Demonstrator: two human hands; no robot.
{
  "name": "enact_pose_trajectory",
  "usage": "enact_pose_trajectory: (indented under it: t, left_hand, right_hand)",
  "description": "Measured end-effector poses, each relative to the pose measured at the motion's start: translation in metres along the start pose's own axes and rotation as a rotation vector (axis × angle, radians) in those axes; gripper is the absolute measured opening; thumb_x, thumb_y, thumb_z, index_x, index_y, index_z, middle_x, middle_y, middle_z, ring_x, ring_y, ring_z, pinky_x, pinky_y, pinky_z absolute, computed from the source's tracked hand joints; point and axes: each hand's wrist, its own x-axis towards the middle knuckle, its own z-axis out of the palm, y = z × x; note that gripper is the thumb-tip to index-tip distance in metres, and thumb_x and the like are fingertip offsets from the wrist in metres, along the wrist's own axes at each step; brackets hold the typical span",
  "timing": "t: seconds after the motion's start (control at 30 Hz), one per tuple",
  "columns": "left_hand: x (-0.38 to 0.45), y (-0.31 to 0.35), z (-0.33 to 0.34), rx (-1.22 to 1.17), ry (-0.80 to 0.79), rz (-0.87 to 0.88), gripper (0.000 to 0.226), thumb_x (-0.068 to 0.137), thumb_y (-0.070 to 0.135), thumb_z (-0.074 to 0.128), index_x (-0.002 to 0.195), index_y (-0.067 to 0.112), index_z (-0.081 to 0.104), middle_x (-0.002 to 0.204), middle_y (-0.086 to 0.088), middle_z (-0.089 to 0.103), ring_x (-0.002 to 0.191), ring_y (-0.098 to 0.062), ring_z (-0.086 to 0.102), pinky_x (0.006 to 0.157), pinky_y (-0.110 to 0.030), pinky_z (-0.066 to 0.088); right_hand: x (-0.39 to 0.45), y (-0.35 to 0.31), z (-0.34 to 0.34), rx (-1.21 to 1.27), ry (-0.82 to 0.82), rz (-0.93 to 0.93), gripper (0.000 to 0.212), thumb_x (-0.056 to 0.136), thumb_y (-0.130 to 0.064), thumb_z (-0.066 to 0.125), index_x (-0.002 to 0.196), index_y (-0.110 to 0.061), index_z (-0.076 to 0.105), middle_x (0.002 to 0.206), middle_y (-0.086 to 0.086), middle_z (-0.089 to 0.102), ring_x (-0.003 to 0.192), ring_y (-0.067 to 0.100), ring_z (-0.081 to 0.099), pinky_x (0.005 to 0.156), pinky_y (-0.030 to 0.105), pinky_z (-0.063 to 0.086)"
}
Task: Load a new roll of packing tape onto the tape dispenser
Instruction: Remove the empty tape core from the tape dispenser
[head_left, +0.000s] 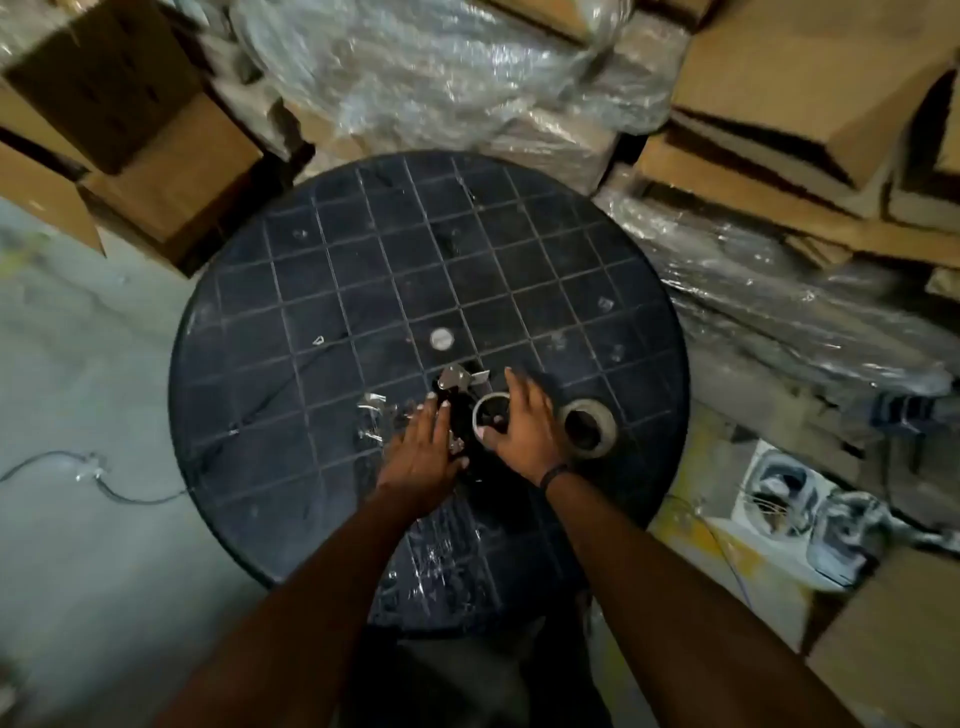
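Left hand (423, 457) lies flat and open, fingers spread, pressing on the black tape dispenser (457, 395) in the middle of the round dark table (311, 291). Right hand (524, 436) is curled round a nearly empty tape ring (491, 410) at the dispenser. The full tape roll (589, 428) sits just right of it, untouched.

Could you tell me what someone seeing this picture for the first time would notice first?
Two bare forearms reach from the bottom edge to the middle of a round dark gridded table, where the left hand and right hand work on a black tape dispenser and a thin empty ring. A fuller tape roll lies flat just right of them, with cardboard boxes stacked behind.
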Motion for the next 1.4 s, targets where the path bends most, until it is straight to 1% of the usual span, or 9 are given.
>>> enact_pose_trajectory:
  t: [0.13,0.27,0.47,0.63,0.8,0.93,1.03,1.23,1.4]
  left_hand:
    - [0.0,-0.006,0.017,-0.017,0.03,0.041,0.081,0.1,0.027,0.048,0.16,0.007,-0.001,0.167,-0.015,-0.017,0.155,-0.035,0.009,0.118,-0.051,0.033]
    - [-0.003,-0.014,0.013,-0.049,0.0,0.107,0.077,0.1,0.022,0.051,0.161,0.011,0.005,0.167,-0.011,-0.02,0.152,-0.033,0.024,0.109,-0.045,0.045]
    - [-0.033,-0.024,0.027,0.013,-0.041,0.134,0.079,0.1,0.019,0.053,0.161,0.012,0.003,0.167,-0.01,-0.015,0.156,-0.032,0.004,0.125,-0.047,0.021]
    - [-0.034,-0.008,0.029,-0.028,0.085,0.036,0.066,0.103,0.042,0.043,0.159,0.014,0.022,0.169,-0.013,0.007,0.156,-0.031,0.008,0.12,-0.053,0.026]
    - [-0.024,0.026,0.026,0.033,0.124,-0.01,0.063,0.101,0.043,0.046,0.156,0.016,0.029,0.161,-0.013,0.027,0.15,-0.032,0.024,0.114,-0.06,0.034]
    - [-0.016,0.038,0.026,0.123,0.054,-0.043,0.057,0.094,0.037,0.06,0.145,0.018,0.046,0.151,-0.011,0.035,0.14,-0.03,0.034,0.101,-0.063,0.044]
    - [-0.015,0.035,0.029,0.193,0.094,-0.069,0.047,0.089,0.038,0.066,0.131,0.017,0.059,0.146,-0.011,0.04,0.135,-0.03,0.038,0.09,-0.06,0.05]
    - [-0.024,0.026,0.043,0.212,0.13,-0.115,0.065,0.098,0.058,0.038,0.151,0.021,0.037,0.155,-0.012,0.034,0.14,-0.031,0.035,0.092,-0.057,0.047]
    - [-0.018,0.024,0.043,0.206,0.214,0.003,0.067,0.094,0.053,0.047,0.154,0.025,0.034,0.168,-0.016,0.008,0.152,-0.034,0.013,0.109,-0.061,0.033]
  right_hand:
    - [0.002,0.012,0.024,0.01,-0.087,0.042,0.103,0.079,-0.044,0.08,0.16,-0.023,0.02,0.167,0.012,0.019,0.15,0.034,0.026,0.118,0.047,0.034]
    - [-0.001,0.01,0.035,-0.037,-0.05,0.01,0.099,0.079,-0.034,0.08,0.159,-0.023,0.022,0.158,0.016,0.025,0.143,0.038,0.035,0.115,0.047,0.04]
    - [-0.041,0.018,0.058,0.133,-0.091,0.132,0.122,0.062,-0.042,0.094,0.158,-0.015,0.025,0.144,0.018,0.028,0.133,0.034,0.041,0.116,0.038,0.036]
    - [-0.043,0.021,0.051,0.31,-0.09,0.153,0.059,0.086,-0.022,0.078,0.139,-0.012,0.054,0.136,0.018,0.05,0.125,0.029,0.052,0.101,0.018,0.032]
    - [-0.045,0.028,0.05,0.272,-0.064,0.099,0.033,0.086,-0.003,0.066,0.119,-0.009,0.061,0.117,0.016,0.064,0.113,0.034,0.058,0.095,0.027,0.04]
    - [-0.046,0.027,0.044,0.209,-0.096,0.164,0.042,0.091,-0.01,0.061,0.132,-0.012,0.052,0.123,0.02,0.064,0.114,0.04,0.058,0.097,0.046,0.049]
    - [-0.044,0.026,0.05,0.204,-0.159,0.237,0.054,0.092,-0.015,0.065,0.143,-0.011,0.048,0.132,0.021,0.061,0.124,0.039,0.056,0.105,0.045,0.046]
    - [-0.035,0.034,0.056,0.136,-0.179,0.183,0.053,0.088,-0.018,0.067,0.14,-0.011,0.057,0.131,0.021,0.061,0.123,0.039,0.055,0.105,0.041,0.045]
    - [-0.04,0.034,0.051,-0.292,-0.019,-0.062,0.07,0.087,-0.029,0.068,0.151,-0.024,0.04,0.157,0.014,0.037,0.142,0.037,0.038,0.11,0.057,0.038]
